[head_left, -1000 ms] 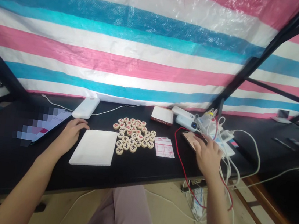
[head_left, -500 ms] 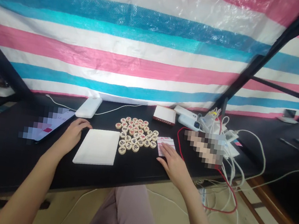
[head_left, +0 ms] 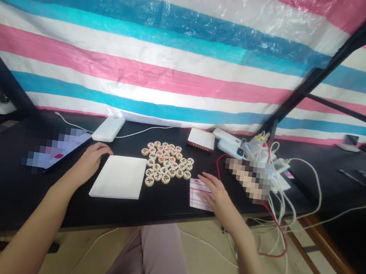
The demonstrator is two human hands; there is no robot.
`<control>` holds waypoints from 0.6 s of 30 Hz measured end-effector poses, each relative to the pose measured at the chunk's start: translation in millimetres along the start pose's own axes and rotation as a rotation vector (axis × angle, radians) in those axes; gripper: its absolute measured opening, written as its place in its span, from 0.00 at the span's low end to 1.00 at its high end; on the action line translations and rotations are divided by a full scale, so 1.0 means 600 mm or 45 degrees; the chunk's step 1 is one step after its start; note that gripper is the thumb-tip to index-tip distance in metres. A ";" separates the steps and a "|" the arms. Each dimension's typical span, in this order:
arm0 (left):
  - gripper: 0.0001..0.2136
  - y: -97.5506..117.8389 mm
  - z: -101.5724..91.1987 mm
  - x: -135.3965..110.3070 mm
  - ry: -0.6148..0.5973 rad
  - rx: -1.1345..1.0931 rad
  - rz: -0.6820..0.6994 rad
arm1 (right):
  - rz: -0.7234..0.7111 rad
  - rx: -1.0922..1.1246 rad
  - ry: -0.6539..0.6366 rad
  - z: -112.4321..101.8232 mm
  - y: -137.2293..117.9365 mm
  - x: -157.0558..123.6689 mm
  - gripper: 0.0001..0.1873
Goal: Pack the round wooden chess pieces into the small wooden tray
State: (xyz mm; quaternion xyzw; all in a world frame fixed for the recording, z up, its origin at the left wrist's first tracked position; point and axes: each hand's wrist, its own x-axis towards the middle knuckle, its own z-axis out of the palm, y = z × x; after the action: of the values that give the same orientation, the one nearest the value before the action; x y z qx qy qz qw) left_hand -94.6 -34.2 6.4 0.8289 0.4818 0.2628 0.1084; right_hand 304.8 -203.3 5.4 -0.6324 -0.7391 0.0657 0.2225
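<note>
My right hand (head_left: 217, 200) is over a folded sheet of paper with red lines (head_left: 198, 194), near the table's front edge. Its fingers are spread, with the fingertips on or just above the sheet. To the left, my left hand (head_left: 93, 160) rests on the table beside a flat white square box or lid (head_left: 118, 178). Its fingers are stretched out toward the back corner, holding nothing. Between the hands lies a close group of round Chinese chess pieces (head_left: 164, 164), some with red characters and some with black.
A shallow box with a dark red side (head_left: 201, 139) stands behind the pieces. A white power bank (head_left: 108, 129) and a phone (head_left: 68, 150) lie at left. At right are white devices (head_left: 230, 149) and tangled cables (head_left: 282, 182). A striped sheet (head_left: 166, 62) hangs behind the black table (head_left: 160, 202).
The paper has slid toward the table's front edge under my right hand. That hand has shifted nearer and slightly right, its fingers more raised. My left hand stays in place.
</note>
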 end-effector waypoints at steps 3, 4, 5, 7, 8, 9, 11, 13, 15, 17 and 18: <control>0.15 0.002 -0.002 0.000 -0.024 -0.044 -0.039 | 0.052 -0.063 -0.069 0.002 0.022 0.022 0.29; 0.14 0.002 -0.002 0.001 -0.010 -0.018 -0.032 | 0.056 -0.077 -0.100 0.001 0.023 0.026 0.31; 0.13 0.003 -0.003 0.001 0.014 0.021 -0.019 | 0.061 -0.092 -0.134 -0.001 0.021 0.029 0.31; 0.12 0.002 -0.003 0.003 0.051 0.086 0.009 | 0.077 -0.147 -0.194 -0.009 0.008 0.032 0.30; 0.12 0.001 -0.002 0.003 0.061 0.102 0.017 | 0.090 -0.184 -0.221 -0.013 0.000 0.032 0.29; 0.12 0.000 -0.002 0.003 0.062 0.108 0.026 | 0.102 -0.219 -0.247 -0.018 -0.008 0.032 0.28; 0.12 -0.004 0.000 0.003 0.058 0.114 0.050 | 0.115 -0.238 -0.294 -0.026 -0.021 0.031 0.25; 0.13 -0.008 0.002 0.002 0.051 0.122 0.069 | 0.128 -0.195 -0.328 -0.033 -0.029 0.031 0.24; 0.14 -0.011 0.004 0.001 0.042 0.133 0.074 | 0.127 -0.148 -0.351 -0.039 -0.034 0.030 0.22; 0.14 -0.013 0.006 0.000 0.040 0.142 0.064 | 0.105 -0.136 -0.375 -0.044 -0.039 0.029 0.16; 0.14 -0.012 0.006 0.000 0.041 0.143 0.059 | 0.092 -0.136 -0.378 -0.046 -0.042 0.029 0.12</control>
State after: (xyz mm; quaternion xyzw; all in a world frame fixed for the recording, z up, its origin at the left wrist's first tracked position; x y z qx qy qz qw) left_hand -98.2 -30.0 0.3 0.8403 0.4781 0.2511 0.0479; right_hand 291.7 -196.6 43.9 -0.6528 -0.7431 0.1270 0.0743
